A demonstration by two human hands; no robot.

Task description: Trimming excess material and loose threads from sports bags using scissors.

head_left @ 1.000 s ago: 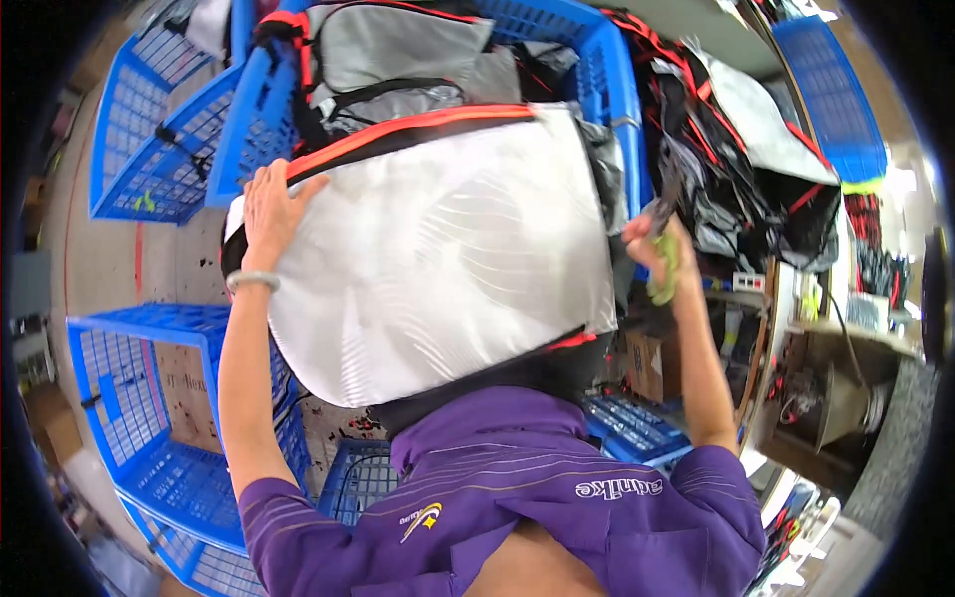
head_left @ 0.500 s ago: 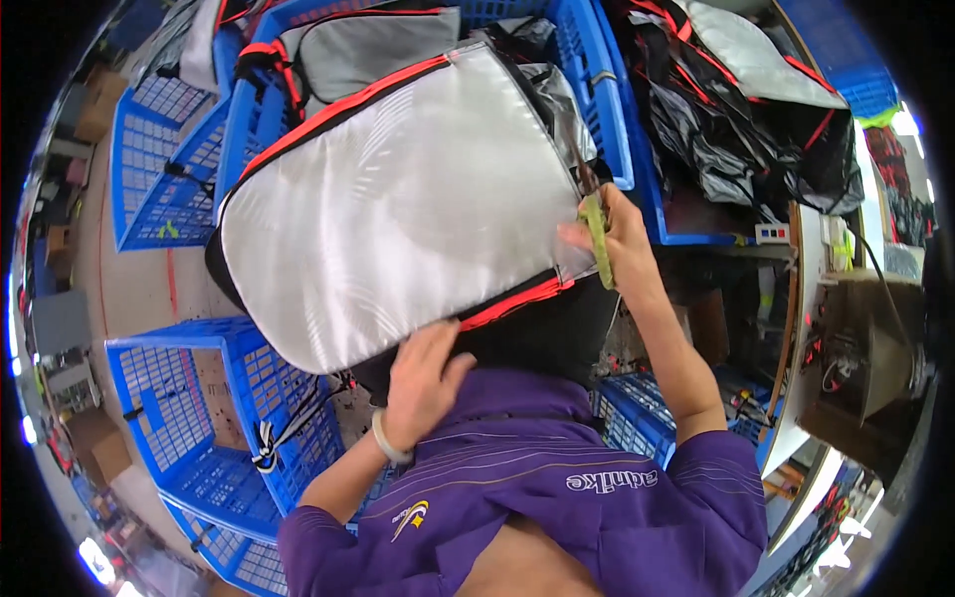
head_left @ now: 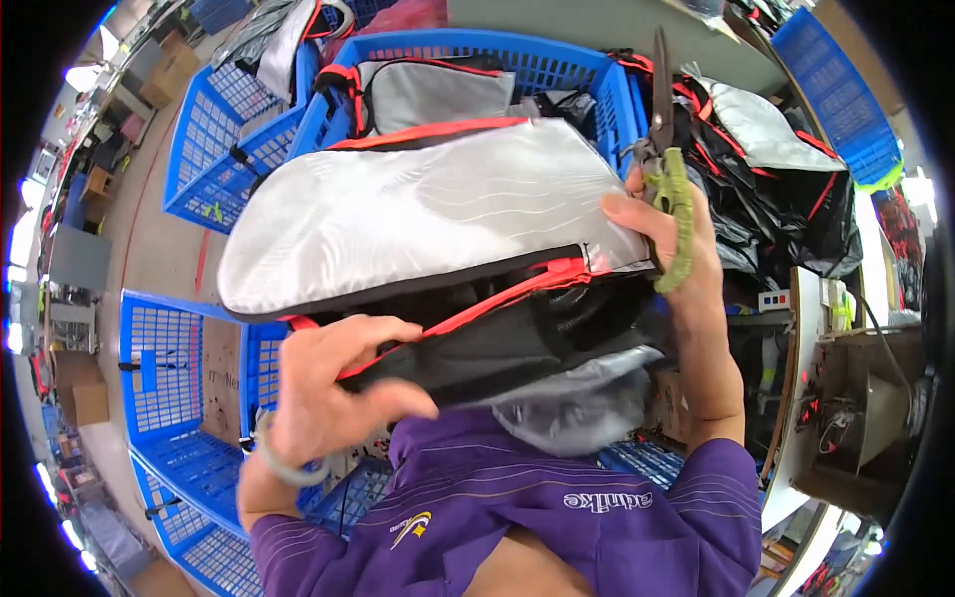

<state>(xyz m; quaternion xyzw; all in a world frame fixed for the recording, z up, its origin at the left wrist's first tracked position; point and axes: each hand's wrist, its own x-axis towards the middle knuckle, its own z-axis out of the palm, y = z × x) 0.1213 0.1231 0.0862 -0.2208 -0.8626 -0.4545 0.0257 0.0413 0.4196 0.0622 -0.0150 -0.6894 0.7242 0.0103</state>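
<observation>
A silver-topped black fabric bag (head_left: 428, 214) with red zip edging lies across in front of me, its long near side gaping so that the dark inside shows. My left hand (head_left: 338, 383) grips the loose black side panel at its left end, with fingers over the red-edged rim and thumb below. At the bag's right corner, my right hand (head_left: 686, 234) holds a pair of scissors (head_left: 659, 134) with green-wrapped handles, the dark blades pointing away from me. The thumb of that hand presses on the silver cover. A greyish shiny flap (head_left: 577, 398) hangs from the bag toward my lap.
Behind the bag stands a blue plastic crate (head_left: 477, 42) with another silver bag (head_left: 438, 98) in it. More black and silver bags (head_left: 786, 179) are heaped at the far right. Blue crates (head_left: 179, 373) stand at the left. A workbench edge (head_left: 808, 338) runs along the right.
The silver cover has tilted up and the bag's near side has opened. My left hand has moved left and taken the black panel. My right hand rose slightly rightward with the scissors.
</observation>
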